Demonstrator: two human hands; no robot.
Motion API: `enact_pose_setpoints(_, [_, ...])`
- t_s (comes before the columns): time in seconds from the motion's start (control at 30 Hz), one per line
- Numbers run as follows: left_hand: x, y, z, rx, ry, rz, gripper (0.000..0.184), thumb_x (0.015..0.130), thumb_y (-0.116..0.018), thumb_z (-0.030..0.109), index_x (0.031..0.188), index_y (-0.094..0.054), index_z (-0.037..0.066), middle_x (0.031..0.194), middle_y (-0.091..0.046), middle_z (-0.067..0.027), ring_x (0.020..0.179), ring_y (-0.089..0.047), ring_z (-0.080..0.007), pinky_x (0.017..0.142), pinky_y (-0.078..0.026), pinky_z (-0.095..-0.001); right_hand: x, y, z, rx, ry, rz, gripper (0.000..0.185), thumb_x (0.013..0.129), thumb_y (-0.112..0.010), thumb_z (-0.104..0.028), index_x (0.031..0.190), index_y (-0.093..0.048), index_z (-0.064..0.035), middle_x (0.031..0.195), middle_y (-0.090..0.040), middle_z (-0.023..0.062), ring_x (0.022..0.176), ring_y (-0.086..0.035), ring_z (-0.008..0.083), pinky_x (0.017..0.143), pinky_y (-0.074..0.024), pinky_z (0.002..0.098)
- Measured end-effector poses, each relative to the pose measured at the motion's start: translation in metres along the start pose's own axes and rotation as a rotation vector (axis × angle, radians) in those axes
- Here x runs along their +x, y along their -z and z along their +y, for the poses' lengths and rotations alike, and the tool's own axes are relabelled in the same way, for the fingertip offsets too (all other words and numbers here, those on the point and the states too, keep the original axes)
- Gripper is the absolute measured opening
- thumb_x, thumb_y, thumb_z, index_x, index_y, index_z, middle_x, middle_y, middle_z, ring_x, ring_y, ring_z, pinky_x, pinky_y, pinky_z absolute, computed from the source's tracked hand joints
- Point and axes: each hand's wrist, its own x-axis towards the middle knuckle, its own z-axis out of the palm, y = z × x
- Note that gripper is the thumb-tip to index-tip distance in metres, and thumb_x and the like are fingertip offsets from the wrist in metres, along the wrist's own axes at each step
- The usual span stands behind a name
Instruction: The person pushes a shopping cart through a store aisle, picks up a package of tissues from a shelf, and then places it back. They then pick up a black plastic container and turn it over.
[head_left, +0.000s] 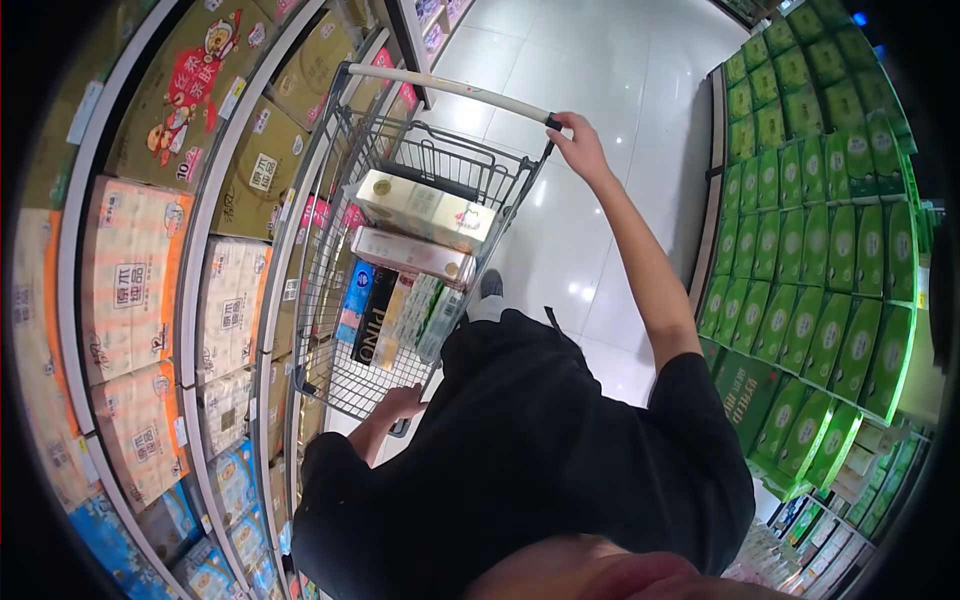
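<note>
A wire shopping cart [345, 385] stands at my left, between me and the shelf. My right hand [580, 143] is closed round the right end of its pale handle bar [460, 88]. Low on the near side, my left hand [403, 402] grips the cart's rim, its fingertips partly hidden. Inside the basket lie a cream tissue pack [425, 208], a long whitish box [412, 254], a blue pack [355, 300], a black box [375, 318] lettered "PINO", and green-and-white packs [425, 310] side by side.
Shelves on the left hold orange-and-white tissue packs [132, 280], gold packs [262, 170] and blue packs [238, 485]. A tall stack of green packs [810, 250] rises at the right. Shiny white tiled floor [590, 250] runs between them.
</note>
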Motion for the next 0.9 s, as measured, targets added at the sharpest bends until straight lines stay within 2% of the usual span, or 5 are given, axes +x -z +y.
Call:
enact_pose_setpoints(0.13, [0.034,0.099,0.036,0.028,0.119,-0.466,0.056,0.083,-0.048,0.054,0.071,-0.068,0.002,0.065,-0.066,-0.0117,0.067,-0.066,-0.0278,0.068,-0.051,-0.0402,0.038,-0.022,0.013,-0.145,-0.106,-0.131,0.048,0.073,-0.07,-0.032,0.109,-0.058,-0.003,0.1,-0.059,0.0169,0.095,-0.057,0.0311,0.082,-0.0469,0.0402])
enact_pose_setpoints(0.27, [0.103,0.185,0.071,-0.028,-0.254,0.414,0.049,0.088,-0.043,0.046,0.078,-0.065,0.003,0.07,-0.065,-0.0137,0.067,-0.064,-0.0318,0.068,-0.048,-0.0439,0.048,-0.038,0.032,-0.226,-0.115,-0.319,0.041,0.075,-0.067,-0.022,0.111,-0.058,-0.0058,0.089,-0.061,0.0174,0.087,-0.058,0.0355,0.08,-0.0477,0.041])
enact_pose_setpoints(0.6, [0.222,0.402,0.219,-0.892,-0.081,1.302,0.035,0.085,-0.061,0.028,0.107,-0.052,0.003,0.093,-0.06,-0.0088,0.081,-0.059,-0.0178,0.073,-0.047,-0.0306,0.035,-0.026,0.043,-0.068,0.182,-0.269,0.035,0.075,-0.061,-0.008,0.109,-0.053,-0.0044,0.084,-0.055,0.0166,0.079,-0.054,0.036,0.07,-0.0442,0.044])
enact_pose_setpoints(0.73, [0.264,0.437,0.242,-2.027,0.031,0.841,0.027,0.087,-0.059,0.034,0.092,-0.047,0.01,0.079,-0.052,-0.0052,0.068,-0.054,-0.0175,0.065,-0.047,-0.0338,0.037,-0.002,0.04,0.165,0.161,-0.513,0.041,0.079,-0.062,-0.013,0.116,-0.05,0.0004,0.081,-0.053,0.0169,0.075,-0.054,0.0348,0.067,-0.0442,0.0401])
enact_pose_setpoints(0.9, [0.287,0.43,0.286,-2.132,0.07,1.374,0.032,0.089,-0.056,0.037,0.083,-0.04,0.011,0.057,-0.04,-0.0005,0.04,-0.039,-0.0115,0.036,-0.034,-0.0262,0.052,0.018,0.056,0.278,0.248,-0.767,0.044,0.081,-0.064,-0.019,0.117,-0.049,0.0003,0.081,-0.057,0.0181,0.071,-0.057,0.034,0.063,-0.0448,0.0393])
